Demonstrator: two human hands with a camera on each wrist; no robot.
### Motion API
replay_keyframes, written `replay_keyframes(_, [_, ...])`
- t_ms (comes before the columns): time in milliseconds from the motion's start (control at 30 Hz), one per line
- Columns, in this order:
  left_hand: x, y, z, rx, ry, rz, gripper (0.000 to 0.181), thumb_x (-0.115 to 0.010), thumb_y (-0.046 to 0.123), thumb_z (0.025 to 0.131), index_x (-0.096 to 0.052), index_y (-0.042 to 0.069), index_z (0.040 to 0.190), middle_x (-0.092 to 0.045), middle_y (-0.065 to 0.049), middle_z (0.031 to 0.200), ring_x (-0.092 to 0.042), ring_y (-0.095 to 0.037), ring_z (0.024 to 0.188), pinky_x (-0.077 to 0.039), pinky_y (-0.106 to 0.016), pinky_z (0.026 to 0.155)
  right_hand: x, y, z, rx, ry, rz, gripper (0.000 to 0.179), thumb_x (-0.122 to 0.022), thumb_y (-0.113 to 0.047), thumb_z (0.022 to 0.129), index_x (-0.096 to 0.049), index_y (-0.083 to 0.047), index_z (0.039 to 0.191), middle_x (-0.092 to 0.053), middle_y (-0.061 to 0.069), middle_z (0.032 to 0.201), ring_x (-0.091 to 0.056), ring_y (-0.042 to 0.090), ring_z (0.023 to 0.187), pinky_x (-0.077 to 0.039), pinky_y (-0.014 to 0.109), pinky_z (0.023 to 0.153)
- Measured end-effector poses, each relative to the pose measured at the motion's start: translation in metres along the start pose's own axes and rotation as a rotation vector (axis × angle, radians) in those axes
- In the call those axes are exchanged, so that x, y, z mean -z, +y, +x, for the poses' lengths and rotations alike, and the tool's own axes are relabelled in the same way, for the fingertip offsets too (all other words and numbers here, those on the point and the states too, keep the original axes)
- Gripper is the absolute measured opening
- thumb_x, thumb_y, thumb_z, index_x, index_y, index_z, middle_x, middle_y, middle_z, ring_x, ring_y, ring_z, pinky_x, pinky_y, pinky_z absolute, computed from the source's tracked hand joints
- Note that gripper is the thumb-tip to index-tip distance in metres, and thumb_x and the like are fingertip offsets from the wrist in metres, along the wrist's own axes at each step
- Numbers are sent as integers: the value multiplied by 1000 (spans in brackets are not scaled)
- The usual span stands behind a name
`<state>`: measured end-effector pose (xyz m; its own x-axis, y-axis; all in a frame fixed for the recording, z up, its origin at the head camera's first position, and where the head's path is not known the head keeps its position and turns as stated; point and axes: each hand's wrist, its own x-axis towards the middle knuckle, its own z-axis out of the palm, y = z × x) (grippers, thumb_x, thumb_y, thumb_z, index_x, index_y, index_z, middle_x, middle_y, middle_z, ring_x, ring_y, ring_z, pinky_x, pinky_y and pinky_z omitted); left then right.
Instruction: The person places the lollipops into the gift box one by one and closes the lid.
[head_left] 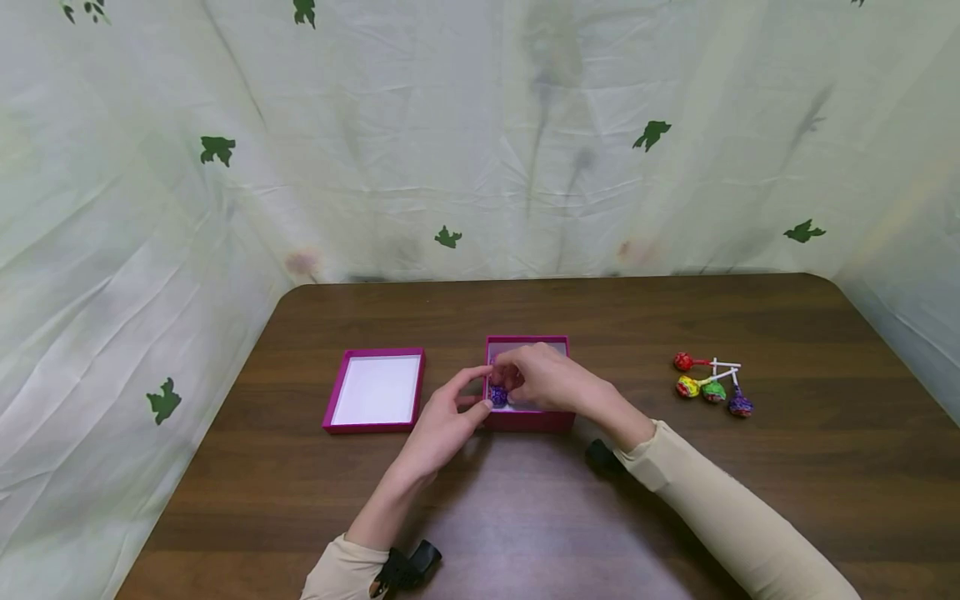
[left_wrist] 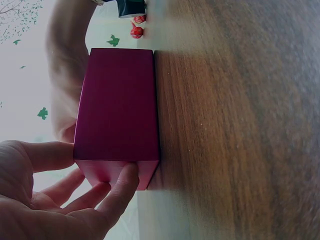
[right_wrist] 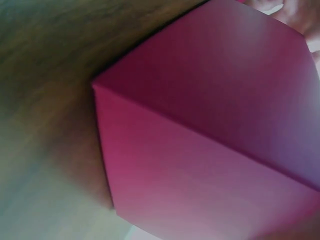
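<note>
Fingers point(left_wrist: 124, 188) of the left hand point(head_left: 442, 421) rest spread, unclenched, against the box point(head_left: 529, 422) at nine o'clock; the right hand point(head_left: 551, 379) reaches inside by purple candy point(head_left: 498, 397), whether gripping I cannot tell. Uneven pushing could slide the box along the counter point(head_left: 502, 517). Left wrist view shows those fingers on the outer wall; only the head view shows the candy and, at nine o'clock, the lid point(head_left: 375, 392).

Pale leaf-patterned cloth point(head_left: 465, 125) behind brown table point(head_left: 787, 500)

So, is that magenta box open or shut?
Open: in the head view, the right hand reaches inside the magenta box, and the lid lies separately on the wooden table.
</note>
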<state>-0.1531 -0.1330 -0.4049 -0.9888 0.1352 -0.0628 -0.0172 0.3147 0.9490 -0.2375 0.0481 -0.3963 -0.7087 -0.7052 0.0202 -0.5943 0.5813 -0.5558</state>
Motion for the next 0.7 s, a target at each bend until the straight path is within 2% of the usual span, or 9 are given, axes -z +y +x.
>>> replay_keyframes(400, [-1,0,1,-2,5,20,43,-61,9,95,-56,15,138,-55,-16,136,-58,-35,117,-52,-44,82,18,0,-21,-21,95,140,15,-74,-3,85,-70,-12,97,-67,-5,86,-62,13,83,-51,30,71])
replay_keyframes(700, [0,-1,1,7,13,20,44,-61,10,95,-56,15,138,-53,-15,139,-57,-36,118,-52,-46,85,35,1,-47,-21,190,144,20,-76,-9,85,-71,-13,103,-66,-8,92,-62,12,82,-53,31,71])
